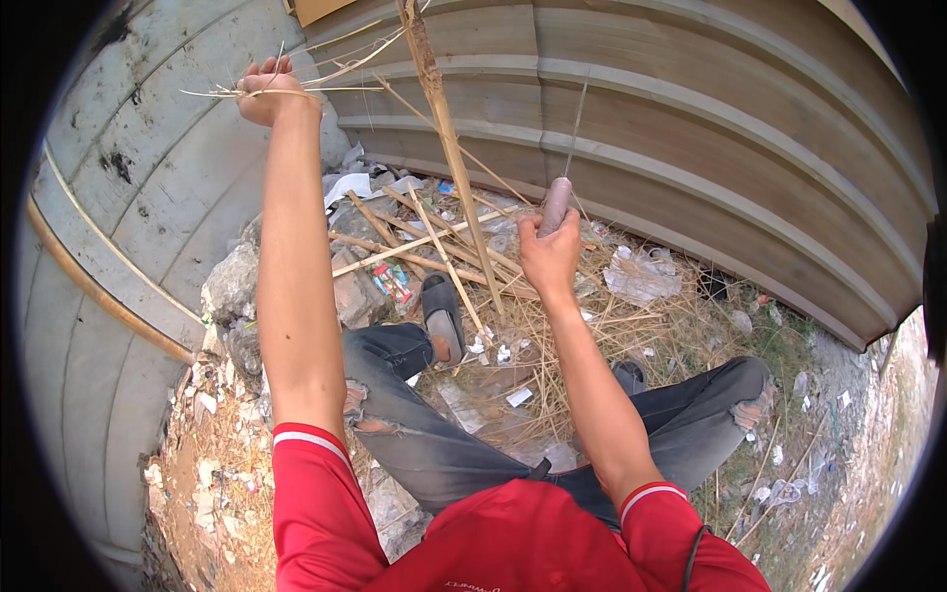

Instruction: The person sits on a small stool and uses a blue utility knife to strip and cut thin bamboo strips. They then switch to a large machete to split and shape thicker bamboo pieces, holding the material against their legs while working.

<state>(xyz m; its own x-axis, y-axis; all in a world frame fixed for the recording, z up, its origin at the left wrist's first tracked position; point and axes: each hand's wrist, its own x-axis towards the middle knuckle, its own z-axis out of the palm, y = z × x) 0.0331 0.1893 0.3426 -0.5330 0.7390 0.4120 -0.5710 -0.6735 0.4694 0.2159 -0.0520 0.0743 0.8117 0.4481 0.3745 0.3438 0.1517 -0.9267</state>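
Observation:
Raised at the upper left, my left hand (pixel 271 94) is closed around thin pale split strips (pixel 347 69), which look like bamboo or cane. Their ends stick out to both sides of the fist. My right hand (pixel 552 253), lower and near the middle, grips a knife by its thick greyish-pink handle (pixel 556 205). The narrow blade (pixel 576 128), seen nearly edge-on, points up and away from me. Between the two hands a long split wooden pole (pixel 446 138) slants upward, its lower end among the litter. The knife is apart from both pole and strips.
Corrugated metal sheeting (pixel 691 128) stands ahead, and a grey panelled wall (pixel 128 237) rises at left. Several cut sticks (pixel 434 242), rocks (pixel 234 281), dry straw (pixel 562 345) and a crumpled white plastic bag (pixel 641 276) cover the ground around my bent legs and sandal (pixel 444 316).

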